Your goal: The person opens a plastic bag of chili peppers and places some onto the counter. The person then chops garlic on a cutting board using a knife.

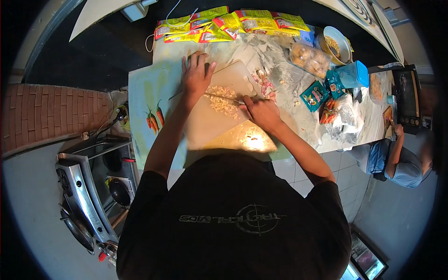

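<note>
My right hand (pixel 262 113) is wrapped around the handle of a kitchen knife (pixel 223 97). Its blade points left across a pale cutting board (pixel 196 122), over a heap of small, pale yellow chopped pieces (pixel 224 108) of a kind I cannot make out. My left hand (pixel 197 77) is above the board's far left part, fingers spread and holding nothing. Whether its palm touches the blade is hidden. Pinkish-white peelings (pixel 267 88) lie just beyond the board's right edge. A shiny golden surface (pixel 224 140) shows below the board's near edge.
Red and orange chillies (pixel 153 122) lie at the left. Yellow-red packets (pixel 233 24) line the back. Rightward are a bowl (pixel 344 43), a clear food pack (pixel 309 59), green sachets (pixel 313 96) and a blue-lidded container (pixel 355 73). Another person (pixel 405 163) works far right. A stove (pixel 88 191) stands lower left.
</note>
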Demonstrator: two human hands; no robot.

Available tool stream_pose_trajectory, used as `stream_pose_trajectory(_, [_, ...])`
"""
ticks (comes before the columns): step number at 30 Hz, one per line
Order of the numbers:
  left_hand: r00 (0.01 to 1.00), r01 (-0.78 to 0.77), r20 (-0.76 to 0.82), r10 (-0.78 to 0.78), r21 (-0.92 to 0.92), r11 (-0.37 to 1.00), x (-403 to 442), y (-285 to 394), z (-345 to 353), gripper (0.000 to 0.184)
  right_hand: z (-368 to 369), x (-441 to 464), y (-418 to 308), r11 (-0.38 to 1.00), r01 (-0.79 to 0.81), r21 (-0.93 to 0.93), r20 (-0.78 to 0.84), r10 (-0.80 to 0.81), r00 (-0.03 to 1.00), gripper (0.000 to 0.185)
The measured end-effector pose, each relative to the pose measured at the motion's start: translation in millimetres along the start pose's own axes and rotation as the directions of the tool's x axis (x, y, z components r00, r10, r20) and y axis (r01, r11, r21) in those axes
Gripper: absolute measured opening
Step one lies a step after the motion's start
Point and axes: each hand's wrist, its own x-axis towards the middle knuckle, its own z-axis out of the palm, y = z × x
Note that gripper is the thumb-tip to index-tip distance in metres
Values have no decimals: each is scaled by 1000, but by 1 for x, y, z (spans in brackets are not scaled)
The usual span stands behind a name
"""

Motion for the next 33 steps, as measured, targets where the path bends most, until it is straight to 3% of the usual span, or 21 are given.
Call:
stream_pose_trajectory(7, [1000,1,14,-1,23,1000,-1,1,2,36,7,0,1,1000,6,11,-84,-5,996,40])
stream_pose_trajectory(13, [998,-7,-65,8,14,1000,-5,8,-8,42,-2,-7,-4,1000,-7,-3,-4,7,1000,39])
stream_pose_trajectory(16, [999,32,7,-32,17,999,-16,4,3,42,8,-13,-6,1000,18,25,-23,-17,1000,40])
stream_pose_trajectory(23, [1000,7,-21,-6,22,1000,-11,4,0,41,-7,-11,-8,999,-23,45,8,22,1000,41])
stream_pose_trajectory(26, [990,53,-130,-51,15,998,-14,4,-24,34,-14,-15,-13,997,-54,50,58,51,997,41])
stream_pose_trajectory(28, [954,211,-219,-205,7,977,-17,10,-53,30,-16,-19,-13,995,-90,46,81,86,993,41])
stream_pose_trajectory(29, [954,210,-218,-204,7,978,-25,11,-55,30,-14,-22,-13,986,-124,111,62,118,991,40])
stream_pose_trajectory(31, [899,234,-361,-247,-79,969,-49,7,-56,30,-7,-27,-18,972,-145,183,48,139,989,39])
stream_pose_trajectory(32, [933,222,-263,-244,-110,969,-64,2,-56,35,-2,-31,-22,957,-179,226,47,173,984,37])
stream_pose_trajectory(33, [932,229,-264,-250,-108,967,-80,0,-47,35,1,-34,-24,940,-215,266,49,209,977,35])
